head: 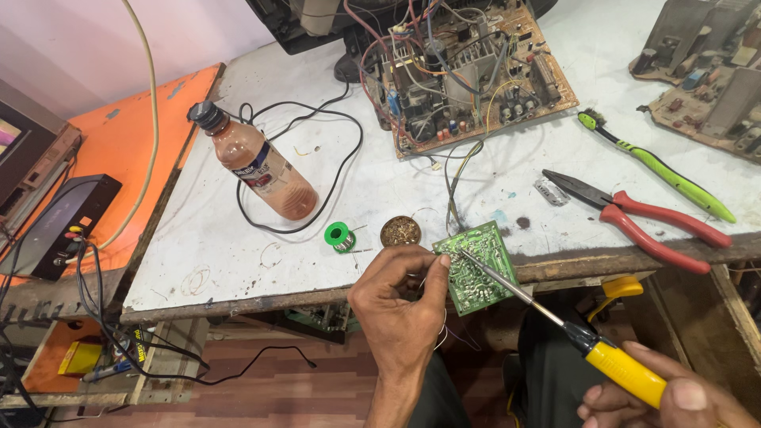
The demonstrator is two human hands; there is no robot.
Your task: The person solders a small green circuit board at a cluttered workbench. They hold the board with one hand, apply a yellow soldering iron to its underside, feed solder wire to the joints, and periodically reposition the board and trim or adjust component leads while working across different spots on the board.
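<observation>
Plastic bottle (258, 165) lying tilted on the white table (222, 261), left of centre; brownish liquid, dark cap; label (255, 168) wraps its middle, white with red and dark blue patches; screen (9, 133) at far left edge, only a sliver visible, showing pale colours; small yellow package (79, 358) below the table, lower left.

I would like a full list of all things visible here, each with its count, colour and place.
small circuit board: 1, green, at the table's front edge, held
soldering iron: 1, yellow handle, tip on the small board
solder spool: 1, green, left of the round tin
round tin: 1, brownish, behind the small board
bottle: 1, brown liquid, black cap, table left
large circuit board: 1, brown, table rear
pliers: 1, red handles, table right
brush: 1, green, behind the pliers
table: 1, white top
left hand: holds the small board
right hand: holds the iron
</observation>
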